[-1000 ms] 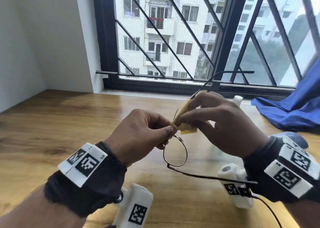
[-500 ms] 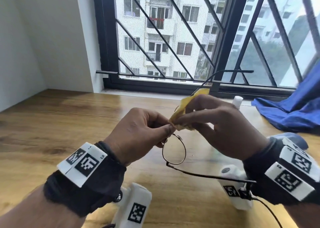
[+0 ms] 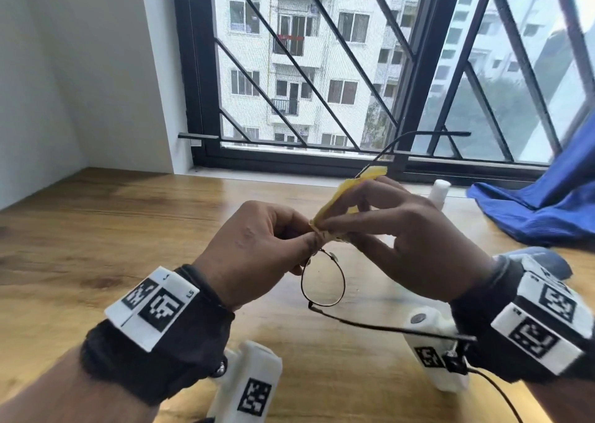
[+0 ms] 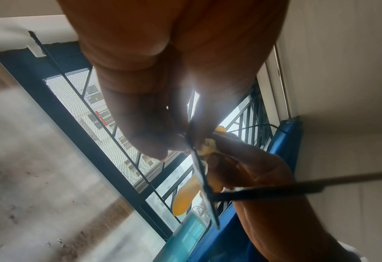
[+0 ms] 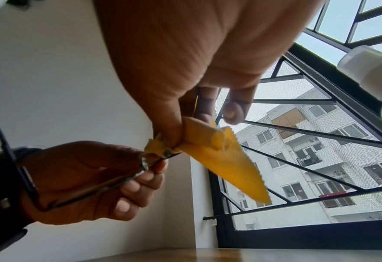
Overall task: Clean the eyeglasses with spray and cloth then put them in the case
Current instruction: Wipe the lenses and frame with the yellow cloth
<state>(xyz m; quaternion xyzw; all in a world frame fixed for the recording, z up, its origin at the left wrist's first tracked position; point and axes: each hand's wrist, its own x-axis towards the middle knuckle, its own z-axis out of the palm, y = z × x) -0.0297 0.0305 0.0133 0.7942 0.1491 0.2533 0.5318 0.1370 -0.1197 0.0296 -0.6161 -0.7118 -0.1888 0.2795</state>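
- Thin black wire-rimmed eyeglasses [image 3: 323, 282] held in the air above the middle of the wooden table [image 3: 96, 245], between both hands; one round lens hanging free below the fingers, other lens hidden inside the cloth.
- One temple arm [image 3: 386, 327] stretching back toward the right wrist, the other poking up past the cloth toward the window.
- Small yellow microfibre cloth [image 3: 346, 197] folded over the upper lens, loose corner sticking up; in the right wrist view same cloth [image 5: 219, 159] seen with a zigzag-cut edge hanging down.
- Left hand [image 3: 254, 245] pinching the frame near the bridge, thumb and forefinger tight on the metal, other fingers curled under; seen in the right wrist view [image 5: 84, 177] with the rim running through the fingers.
- Right hand [image 3: 412, 245] pinching the cloth onto the lens between thumb and fingertips, narrow grip, little finger loose.
- In the left wrist view eyeglasses [image 4: 204, 179] edge-on, cloth [image 4: 185, 196] behind them, left fingers [image 4: 140, 124] closed on the rim.
- White-capped clear spray bottle [image 3: 439, 191] standing near the far edge, behind the right hand.
- Pale blue rounded object [image 3: 544, 260] toward the right edge, mostly hidden by the right wrist; cannot tell what.
- Crumpled blue fabric [image 3: 541, 210] at the far right corner.
- Black barred window [image 3: 322, 68] along the far edge.
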